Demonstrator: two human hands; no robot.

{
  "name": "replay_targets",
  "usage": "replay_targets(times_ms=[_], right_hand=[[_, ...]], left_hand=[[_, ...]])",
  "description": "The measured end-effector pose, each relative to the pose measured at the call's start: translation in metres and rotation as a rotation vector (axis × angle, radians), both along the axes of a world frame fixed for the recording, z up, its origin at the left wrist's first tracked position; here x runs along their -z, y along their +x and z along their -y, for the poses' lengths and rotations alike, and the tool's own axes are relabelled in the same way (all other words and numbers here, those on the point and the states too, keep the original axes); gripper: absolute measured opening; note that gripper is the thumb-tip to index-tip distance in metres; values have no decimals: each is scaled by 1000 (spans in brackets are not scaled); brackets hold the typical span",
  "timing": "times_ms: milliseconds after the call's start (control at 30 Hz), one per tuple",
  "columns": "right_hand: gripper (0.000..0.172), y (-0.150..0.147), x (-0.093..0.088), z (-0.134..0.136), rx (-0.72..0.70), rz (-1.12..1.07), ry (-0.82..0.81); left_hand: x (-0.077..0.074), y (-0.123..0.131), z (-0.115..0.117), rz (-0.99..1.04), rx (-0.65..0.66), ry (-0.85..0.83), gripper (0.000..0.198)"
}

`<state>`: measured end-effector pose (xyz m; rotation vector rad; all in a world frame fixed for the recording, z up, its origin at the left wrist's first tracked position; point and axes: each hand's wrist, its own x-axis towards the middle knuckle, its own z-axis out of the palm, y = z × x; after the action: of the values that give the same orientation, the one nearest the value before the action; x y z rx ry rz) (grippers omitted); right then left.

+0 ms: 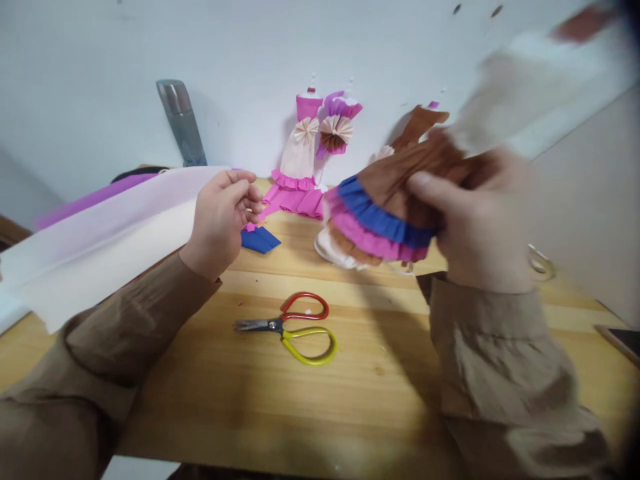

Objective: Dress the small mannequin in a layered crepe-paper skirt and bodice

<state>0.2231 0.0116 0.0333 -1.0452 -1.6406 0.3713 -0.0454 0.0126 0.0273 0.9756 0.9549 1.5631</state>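
Note:
My right hand [480, 213] grips a mannequin in a crepe-paper dress [395, 193] at the brown skirt, thumb on the near side. Blue, pink, brown and white ruffles ring the skirt's hem, which points down and left. The white upper part is tilted up to the right and smeared by motion. Raised left of the dress, my left hand [220, 217] has loosely curled fingers with nothing visible in them. It is nearest to the pale crepe paper [115, 233]. Scissors [290, 327] with one red and one yellow handle lie on the wooden table between my forearms.
Against the wall stand dressed mannequin figures: pink and cream [300, 147], purple [340, 127] and brown [420, 127]. A grey bottle [183, 123] is at back left. Purple paper [95, 197], a folded blue piece [261, 240] and pink ruffled paper [297, 201] lie about the table [320, 413].

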Motion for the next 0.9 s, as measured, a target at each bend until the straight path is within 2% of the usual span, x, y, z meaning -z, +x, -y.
replay_targets(times_ms=[33,133,267,333,400,567,700,900], right_hand=[[35,-12,6,-3,-44,-89,9],[38,-45,25,-11,-165,-49,-78],[42,-65,36,-14,-259,-20,-70],[46,-66,35,-14,-280,-29,-38],[46,-63,33,-12,-306,-40,-45],[47,-52,25,-8,-317,62,-176],[47,-42,21,-6,-296,182,-249],[53,-28,20,-11,-468,161,-294]], left_hand=[[1,-2,-2,-31,0,32,11],[3,-11,-10,-184,64,101,4],[9,-14,-14,-378,345,123,29],[10,-8,-15,-441,419,109,41],[9,1,-16,-491,422,119,44],[5,18,-21,-662,367,251,29],[8,23,-23,-792,480,367,20],[9,29,-24,-800,456,353,11]])
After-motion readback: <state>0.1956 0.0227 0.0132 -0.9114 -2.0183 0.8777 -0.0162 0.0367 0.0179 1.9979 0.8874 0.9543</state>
